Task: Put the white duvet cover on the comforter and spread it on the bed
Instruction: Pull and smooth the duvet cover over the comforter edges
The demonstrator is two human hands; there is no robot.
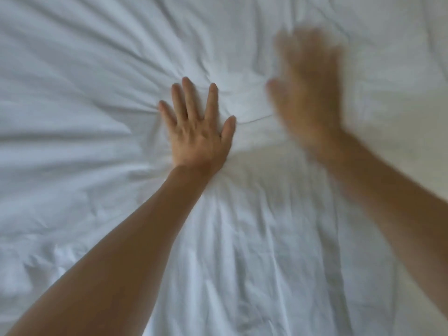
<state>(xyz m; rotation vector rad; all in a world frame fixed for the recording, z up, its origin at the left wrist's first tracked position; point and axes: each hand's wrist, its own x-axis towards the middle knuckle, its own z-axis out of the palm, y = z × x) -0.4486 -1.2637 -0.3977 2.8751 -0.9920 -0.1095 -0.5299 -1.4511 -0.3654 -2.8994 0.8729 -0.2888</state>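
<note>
Duvet cover (92, 76) filling view, wrinkled, left hand (197, 132) pressing flat

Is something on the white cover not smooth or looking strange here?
Yes: the white duvet cover is not smooth. Creases fan out from the left hand, pressed flat on it. The right hand is motion-blurred. No stain or tear shows.

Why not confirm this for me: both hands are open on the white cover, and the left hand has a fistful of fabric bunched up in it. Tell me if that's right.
Not quite. In the head view the left hand grips nothing: it lies flat with fingers spread, pressing the white cover, and creases fan out from it. The right hand is open too, though blurred.
</note>
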